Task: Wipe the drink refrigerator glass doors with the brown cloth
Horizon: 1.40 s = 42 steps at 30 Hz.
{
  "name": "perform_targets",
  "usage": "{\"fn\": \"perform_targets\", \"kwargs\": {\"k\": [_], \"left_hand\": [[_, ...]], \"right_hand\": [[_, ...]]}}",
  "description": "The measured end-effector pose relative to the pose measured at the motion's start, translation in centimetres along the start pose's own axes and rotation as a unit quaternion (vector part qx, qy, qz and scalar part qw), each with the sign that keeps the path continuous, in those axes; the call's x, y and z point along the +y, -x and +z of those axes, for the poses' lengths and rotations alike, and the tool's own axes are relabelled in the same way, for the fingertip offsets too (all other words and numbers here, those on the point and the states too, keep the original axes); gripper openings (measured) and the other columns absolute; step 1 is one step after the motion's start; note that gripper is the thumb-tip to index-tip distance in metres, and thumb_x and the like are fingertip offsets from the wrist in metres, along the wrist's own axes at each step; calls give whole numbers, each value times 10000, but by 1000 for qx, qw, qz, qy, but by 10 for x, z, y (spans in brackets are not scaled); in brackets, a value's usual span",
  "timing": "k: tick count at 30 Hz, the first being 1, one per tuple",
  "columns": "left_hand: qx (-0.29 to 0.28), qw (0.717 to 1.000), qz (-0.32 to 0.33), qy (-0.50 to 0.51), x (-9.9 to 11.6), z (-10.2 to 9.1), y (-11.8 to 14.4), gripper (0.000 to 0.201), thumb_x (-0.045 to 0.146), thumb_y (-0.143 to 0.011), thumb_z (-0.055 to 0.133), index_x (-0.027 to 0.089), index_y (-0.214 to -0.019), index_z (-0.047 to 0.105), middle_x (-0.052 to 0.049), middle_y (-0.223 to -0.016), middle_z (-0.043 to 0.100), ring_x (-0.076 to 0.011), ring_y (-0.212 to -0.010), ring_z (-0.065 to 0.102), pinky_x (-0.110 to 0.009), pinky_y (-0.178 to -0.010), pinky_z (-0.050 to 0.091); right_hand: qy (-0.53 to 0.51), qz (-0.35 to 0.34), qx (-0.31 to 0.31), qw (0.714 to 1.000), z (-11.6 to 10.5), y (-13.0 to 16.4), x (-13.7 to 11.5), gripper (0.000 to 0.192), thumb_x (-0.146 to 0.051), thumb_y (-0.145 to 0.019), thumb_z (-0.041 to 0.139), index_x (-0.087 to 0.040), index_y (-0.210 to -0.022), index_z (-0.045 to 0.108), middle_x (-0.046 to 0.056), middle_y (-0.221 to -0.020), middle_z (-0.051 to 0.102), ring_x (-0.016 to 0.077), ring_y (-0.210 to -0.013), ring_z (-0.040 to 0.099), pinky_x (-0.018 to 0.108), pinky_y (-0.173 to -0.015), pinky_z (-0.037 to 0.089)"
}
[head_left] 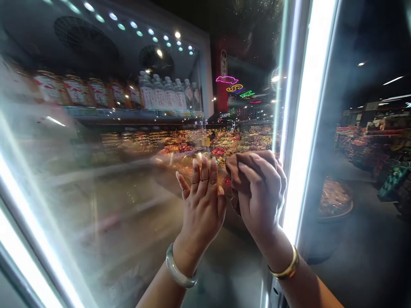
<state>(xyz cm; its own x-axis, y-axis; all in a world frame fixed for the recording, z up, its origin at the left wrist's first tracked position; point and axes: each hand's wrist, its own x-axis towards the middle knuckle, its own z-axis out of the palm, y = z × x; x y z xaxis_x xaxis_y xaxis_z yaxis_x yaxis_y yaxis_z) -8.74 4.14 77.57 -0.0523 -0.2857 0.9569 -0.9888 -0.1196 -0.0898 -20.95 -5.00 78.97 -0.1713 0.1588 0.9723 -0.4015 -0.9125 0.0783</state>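
My left hand point(204, 205) lies flat on a glass pane point(138, 239), its fingers stretched out and apart, and holds nothing. Just to its right, my right hand point(265, 192) has its fingers curled over a brown cloth point(236, 171) pressed to the same glass. The cloth is bunched, and part of it is hidden under the fingers. Close beside the right hand runs a bright light strip point(310, 107) along the upright frame. A pale bangle point(180, 271) circles the left wrist; a gold one point(287, 267) circles the right.
Behind the glass at upper left, a shelf point(128, 112) bears jars with red-and-white labels point(77, 90) and several clear bottles point(163, 94). Another light strip point(28, 231) slants along the lower left. Shop displays point(369, 141) and a round tray of packed goods point(335, 199) stand at right.
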Motion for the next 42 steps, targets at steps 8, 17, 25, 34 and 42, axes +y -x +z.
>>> {"fn": "perform_targets", "kwargs": {"k": [8, 17, 25, 34, 42], "left_hand": [[13, 1000, -3, -11, -32, -16, 10, 787, 221, -1049, 446, 233, -1697, 1, -107, -1755, 142, -265, -1647, 21, -541, -1327, -104], [3, 999, -17, -41, -63, -31, 11, 769, 205, -1045, 422, 214, -1698, 16, -117, -1759, 117, -262, -1646, -20, -548, -1310, -159], [1, 999, -26, -45, -79, -23, 16, 783, 199, -1045, 436, 193, -1695, 0, -118, -1747, 196, -241, -1647, 7, -521, -1331, -103], [18, 997, -15, -73, -58, -2, 3, 740, 224, -1044, 414, 143, -1692, 64, -119, -1728, 266, -218, -1646, 81, -473, -1333, -121], [10, 998, -9, -59, -43, 23, -6, 713, 215, -1033, 450, 140, -1684, 168, -144, -1707, 305, -209, -1629, 192, -454, -1352, -8]], "right_hand": [[-17, -80, -99, 992, 6, 24, -21, 427, -165, -949, 691, -247, -1366, 645, 81, -1369, 663, 313, -1421, 547, 571, -1265, 432], [-6, -35, -51, 998, 44, -10, -53, 423, -192, -981, 643, -299, -1390, 613, 63, -1425, 638, 310, -1456, 514, 569, -1241, 463], [-9, -87, -83, 993, 43, 21, -43, 482, -160, -965, 655, -305, -1420, 593, 60, -1385, 644, 311, -1447, 523, 596, -1252, 452], [8, -82, -55, 995, 47, 7, -17, 431, -210, -923, 747, -256, -1339, 646, 89, -1363, 639, 313, -1406, 548, 561, -1223, 486], [-31, -11, -63, 997, 69, 11, -13, 439, -148, -981, 613, -263, -1405, 606, 100, -1442, 612, 304, -1511, 437, 571, -1238, 465]]}}
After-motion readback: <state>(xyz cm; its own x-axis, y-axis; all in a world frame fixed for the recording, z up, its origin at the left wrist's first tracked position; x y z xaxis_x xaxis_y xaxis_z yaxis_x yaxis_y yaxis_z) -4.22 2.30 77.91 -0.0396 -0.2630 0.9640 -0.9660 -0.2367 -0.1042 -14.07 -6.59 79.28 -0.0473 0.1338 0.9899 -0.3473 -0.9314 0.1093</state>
